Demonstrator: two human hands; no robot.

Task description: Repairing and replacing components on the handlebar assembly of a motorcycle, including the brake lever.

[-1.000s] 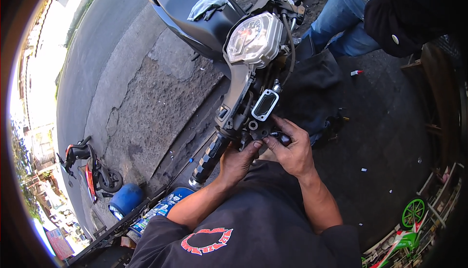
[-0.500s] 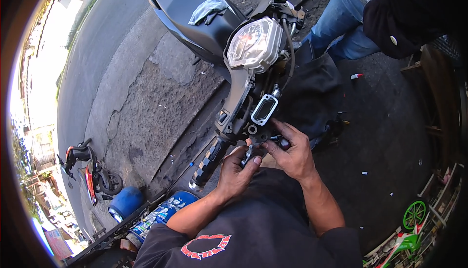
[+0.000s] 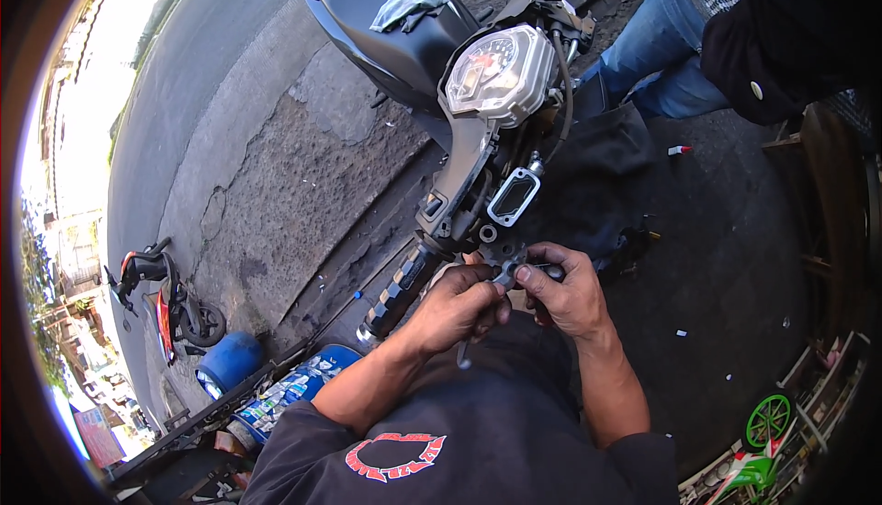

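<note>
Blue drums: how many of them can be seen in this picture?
2: one blue drum at the lower left; one label-covered drum to its right, beside the person's left forearm. Others may be hidden.

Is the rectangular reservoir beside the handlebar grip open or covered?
Open: the reservoir shows a bare silver rim around a dark interior, with no lid on top. Fluid level: cannot tell.

Reservoir (image 3: pixel 514 198) sits beyond both hands (image 3: pixel 459 309) (image 3: pixel 571 301) (grip (image 3: pixel 401 290) left).
</note>
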